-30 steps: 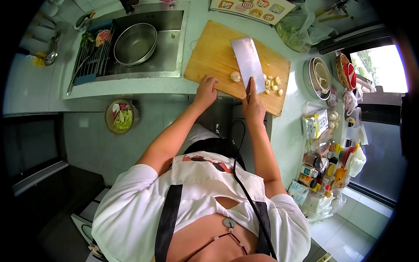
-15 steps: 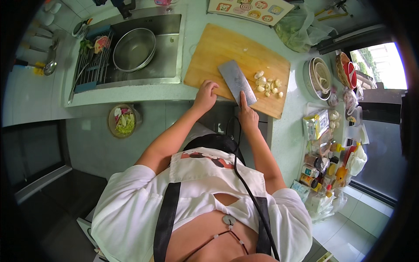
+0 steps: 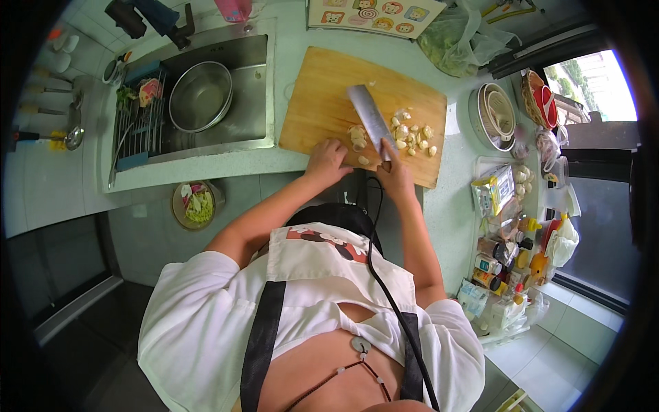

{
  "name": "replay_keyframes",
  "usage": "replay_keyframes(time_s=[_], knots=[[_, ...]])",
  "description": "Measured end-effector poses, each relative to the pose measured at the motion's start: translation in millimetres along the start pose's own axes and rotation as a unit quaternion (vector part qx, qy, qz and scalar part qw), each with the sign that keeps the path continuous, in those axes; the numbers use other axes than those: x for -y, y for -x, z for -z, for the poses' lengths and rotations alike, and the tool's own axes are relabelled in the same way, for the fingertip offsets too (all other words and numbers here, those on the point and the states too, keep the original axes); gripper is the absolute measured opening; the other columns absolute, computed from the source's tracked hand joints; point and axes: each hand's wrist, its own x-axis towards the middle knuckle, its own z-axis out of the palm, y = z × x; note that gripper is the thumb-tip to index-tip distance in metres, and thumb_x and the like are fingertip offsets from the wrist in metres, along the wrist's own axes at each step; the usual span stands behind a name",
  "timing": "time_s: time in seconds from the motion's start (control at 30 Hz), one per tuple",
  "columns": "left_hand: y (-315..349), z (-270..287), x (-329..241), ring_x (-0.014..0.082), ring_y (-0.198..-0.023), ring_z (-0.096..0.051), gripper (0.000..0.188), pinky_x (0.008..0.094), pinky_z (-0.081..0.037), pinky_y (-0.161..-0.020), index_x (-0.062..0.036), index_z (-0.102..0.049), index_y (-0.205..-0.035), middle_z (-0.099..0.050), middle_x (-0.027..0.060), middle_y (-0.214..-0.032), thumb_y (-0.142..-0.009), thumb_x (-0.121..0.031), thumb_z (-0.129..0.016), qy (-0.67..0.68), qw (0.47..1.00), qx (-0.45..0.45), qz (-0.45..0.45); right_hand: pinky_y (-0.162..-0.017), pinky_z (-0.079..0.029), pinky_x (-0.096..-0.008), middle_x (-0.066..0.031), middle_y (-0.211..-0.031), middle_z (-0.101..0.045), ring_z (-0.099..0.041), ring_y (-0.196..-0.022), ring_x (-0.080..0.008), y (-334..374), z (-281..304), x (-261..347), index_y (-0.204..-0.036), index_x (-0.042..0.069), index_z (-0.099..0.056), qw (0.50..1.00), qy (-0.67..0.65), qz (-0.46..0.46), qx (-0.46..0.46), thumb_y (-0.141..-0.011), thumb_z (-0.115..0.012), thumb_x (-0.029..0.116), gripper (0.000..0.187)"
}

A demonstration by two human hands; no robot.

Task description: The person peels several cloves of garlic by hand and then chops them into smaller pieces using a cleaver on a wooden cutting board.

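Note:
A cleaver (image 3: 371,113) is in my right hand (image 3: 396,177), its grey blade tilted up on edge over the wooden cutting board (image 3: 316,89). Flattened garlic (image 3: 357,136) lies just left of the blade, and a single garlic clove (image 3: 363,160) sits near the board's front edge. To the right of the blade are several peeled garlic cloves (image 3: 412,136). My left hand (image 3: 327,162) rests at the near edge of the board, fingers loosely bent and thumb apart, with nothing visible in it. Its fingertips are close to the flattened garlic.
A metal bowl (image 3: 201,97) stands in the sink (image 3: 252,113), beside a drying rack (image 3: 141,113). A bin with vegetable scraps (image 3: 198,206) is below the counter. Strainer baskets (image 3: 495,117), a plastic bag of greens (image 3: 456,44) and a tray of bottles and packets (image 3: 495,261) stand on the right.
The cleaver blade has lifted from lying flat and tipped onto its edge, showing flattened garlic left of it. My right forefinger has left the blade's flat. The whole view has shifted slightly.

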Motion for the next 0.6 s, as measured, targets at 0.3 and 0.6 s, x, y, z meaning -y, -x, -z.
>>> replay_keyframes(time_s=[0.3, 0.6], knots=[[-48, -24, -7, 0.0277, -0.093, -0.048, 0.024, 0.0419, -0.037, -0.077, -0.0101, -0.059, -0.081, -0.052, 0.0073, -0.092, -0.064, -0.022, -0.07, -0.031, 0.999, 0.023, -0.021, -0.058, -0.045, -0.038, -0.016, -0.067, -0.058, -0.057, -0.059, -0.031, -4, 60, -50, -0.118, 0.019, -0.054, 0.971, 0.044, -0.106, -0.209, -0.073, -0.059, 0.018, 0.046], [-109, -28, 21, 0.0321, -0.091, -0.049, 0.023, 0.0433, -0.041, -0.075, -0.0024, -0.053, -0.088, -0.053, 0.0147, -0.095, -0.07, -0.013, -0.063, 0.074, 0.99, -0.111, -0.052, -0.065, -0.048, -0.0406, -0.0179, -0.078, -0.062, -0.061, -0.071, -0.0321, 13, 29, -69, -0.119, 0.019, -0.053, 0.951, 0.064, -0.193, -0.233, -0.072, -0.057, 0.015, 0.047]])
